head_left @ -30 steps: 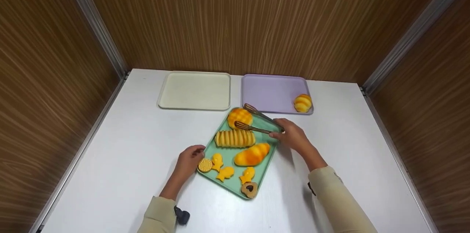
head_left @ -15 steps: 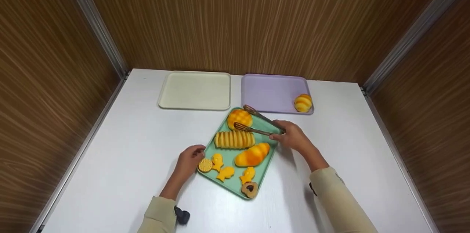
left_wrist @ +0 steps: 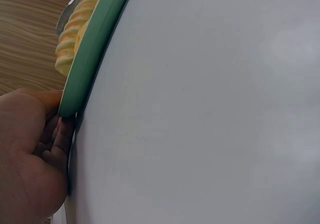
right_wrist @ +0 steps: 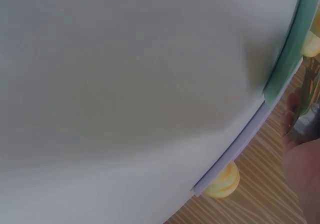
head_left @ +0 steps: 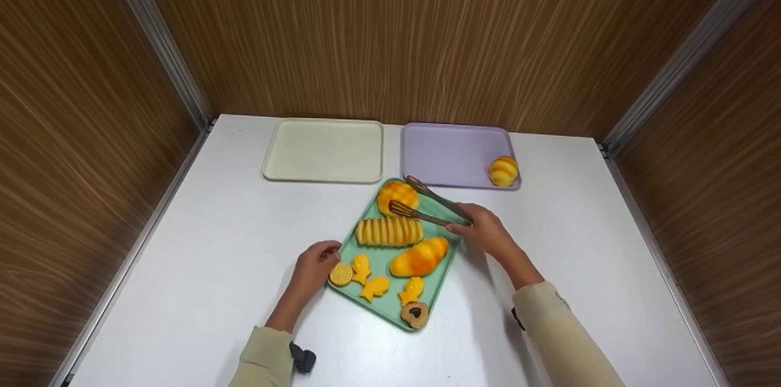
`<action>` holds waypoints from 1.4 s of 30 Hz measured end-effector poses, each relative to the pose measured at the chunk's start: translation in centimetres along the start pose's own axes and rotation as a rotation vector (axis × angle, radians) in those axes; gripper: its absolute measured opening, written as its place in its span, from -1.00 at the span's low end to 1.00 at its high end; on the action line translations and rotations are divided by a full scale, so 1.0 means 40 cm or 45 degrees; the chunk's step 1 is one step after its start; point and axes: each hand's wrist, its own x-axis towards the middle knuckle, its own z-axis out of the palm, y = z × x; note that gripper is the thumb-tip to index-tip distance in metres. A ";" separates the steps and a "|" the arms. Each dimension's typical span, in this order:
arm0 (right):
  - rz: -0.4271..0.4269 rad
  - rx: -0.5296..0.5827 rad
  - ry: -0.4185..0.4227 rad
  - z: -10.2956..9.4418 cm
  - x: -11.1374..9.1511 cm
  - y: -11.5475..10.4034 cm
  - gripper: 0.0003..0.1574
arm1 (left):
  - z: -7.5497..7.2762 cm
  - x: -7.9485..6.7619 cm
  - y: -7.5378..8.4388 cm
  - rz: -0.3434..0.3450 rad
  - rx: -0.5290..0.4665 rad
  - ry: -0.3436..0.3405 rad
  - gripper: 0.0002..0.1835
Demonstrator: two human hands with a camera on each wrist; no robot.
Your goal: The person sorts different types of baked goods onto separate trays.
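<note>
My right hand [head_left: 485, 228] holds a pair of tongs [head_left: 427, 216] with whisk-like ends, spread apart over the green tray [head_left: 436, 283]. One tip is over the round, grid-patterned bun [head_left: 396, 196]; the other is beyond it, near the tray's far edge. Whether a tip touches the bun I cannot tell. At the tray's left edge, my left hand [head_left: 314, 265] pinches the rim, thumb above and fingers below in the left wrist view. Also on this tray are a ridged loaf [head_left: 389, 232], a croissant-like bread [head_left: 420, 257], several yellow fish-shaped pieces [head_left: 375, 288], a round biscuit [head_left: 341, 274] and a heart-centred cookie [head_left: 414, 315].
Behind the green tray lie a cream tray [head_left: 323, 151] and a purple tray [head_left: 454, 155], the latter with a small striped roll [head_left: 503, 171] in its right front corner. Wooden panels [head_left: 390, 33] wall in the white table [head_left: 201, 240] at back and sides.
The tongs and my right hand have shifted only slightly around the round bun. My left hand stays on the tray's rim, and the trays and breads lie nearly as before.
</note>
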 end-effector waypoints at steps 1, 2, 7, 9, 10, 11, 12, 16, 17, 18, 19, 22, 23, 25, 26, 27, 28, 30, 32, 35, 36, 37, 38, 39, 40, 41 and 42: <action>-0.001 0.002 0.002 0.001 -0.002 0.001 -0.10 | 0.000 0.000 0.001 0.004 0.003 -0.001 -0.72; 0.000 0.004 0.005 0.001 -0.003 0.001 -0.09 | -0.001 0.000 0.002 0.010 0.007 -0.002 -0.72; -0.010 0.019 0.006 -0.005 -0.003 0.001 -0.10 | -0.001 0.001 0.006 0.016 0.015 0.000 -0.73; -0.014 0.026 0.001 -0.010 0.000 -0.001 -0.13 | 0.000 0.001 0.008 0.014 0.019 0.004 -0.73; -0.016 0.031 -0.005 -0.012 0.001 -0.001 -0.15 | 0.000 0.001 0.008 0.013 0.022 0.005 -0.73; -0.016 0.036 -0.009 -0.014 0.002 -0.002 -0.16 | 0.001 0.000 0.009 0.008 0.020 0.003 -0.73; -0.012 0.043 -0.014 -0.016 0.003 -0.003 -0.16 | 0.001 0.000 0.010 0.006 0.022 0.002 -0.73; -0.010 0.067 -0.038 -0.016 0.006 0.001 -0.15 | 0.005 0.000 0.009 -0.002 0.012 -0.002 -0.72; -0.007 0.074 -0.041 -0.015 0.006 0.002 -0.14 | 0.005 0.001 0.009 -0.001 0.010 -0.001 -0.72; -0.007 0.079 -0.044 -0.014 0.006 0.003 -0.13 | 0.006 0.000 0.008 0.003 0.013 0.000 -0.72; -0.007 0.084 -0.044 -0.013 0.007 0.003 -0.12 | 0.005 0.000 0.009 -0.002 0.009 -0.001 -0.73; -0.014 0.084 -0.039 -0.010 0.010 0.002 -0.10 | 0.002 -0.001 0.011 -0.001 0.008 0.004 -0.73; -0.016 0.080 -0.039 -0.008 0.011 0.002 -0.09 | 0.002 -0.001 0.011 -0.002 0.007 0.004 -0.73; -0.006 0.065 -0.039 -0.006 0.013 -0.002 -0.07 | 0.000 0.000 0.010 -0.006 0.002 0.003 -0.72; -0.003 0.053 -0.042 -0.004 0.013 -0.003 -0.06 | 0.000 0.000 0.008 0.000 0.002 0.004 -0.72; 0.004 0.041 -0.045 -0.003 0.013 -0.004 -0.04 | 0.000 0.001 0.007 0.002 -0.001 0.003 -0.72; 0.013 0.031 -0.050 -0.002 0.014 -0.005 -0.03 | 0.000 0.001 0.006 0.001 -0.003 0.003 -0.72; 0.039 0.035 -0.053 0.001 0.013 -0.008 0.04 | 0.001 0.001 0.005 0.003 -0.003 0.003 -0.72; 0.068 0.049 -0.053 0.003 0.012 -0.007 0.08 | 0.001 0.001 0.007 -0.005 -0.005 0.005 -0.72; 0.117 0.088 -0.050 0.008 0.011 -0.004 0.12 | 0.001 0.002 0.008 -0.020 -0.003 0.008 -0.73; 0.134 0.100 -0.046 0.011 0.011 -0.003 0.12 | 0.001 0.002 0.008 -0.022 -0.002 0.010 -0.73; 0.146 0.107 -0.045 0.013 0.009 -0.002 0.11 | 0.002 0.002 0.008 -0.027 -0.004 0.012 -0.73; 0.158 0.117 -0.041 0.016 0.008 -0.001 0.11 | 0.002 0.002 0.008 -0.026 -0.002 0.012 -0.73; 0.164 0.123 -0.038 0.018 0.006 0.000 0.11 | 0.002 0.002 0.008 -0.024 -0.003 0.013 -0.72; 0.173 0.131 -0.032 0.021 0.004 0.001 0.10 | 0.002 0.002 0.008 -0.021 -0.003 0.014 -0.72; 0.182 0.136 -0.024 0.023 0.003 0.002 0.09 | 0.002 0.002 0.008 -0.021 -0.006 0.014 -0.72; 0.186 0.138 -0.017 0.025 0.000 0.001 0.09 | 0.002 0.001 0.008 -0.022 -0.007 0.015 -0.72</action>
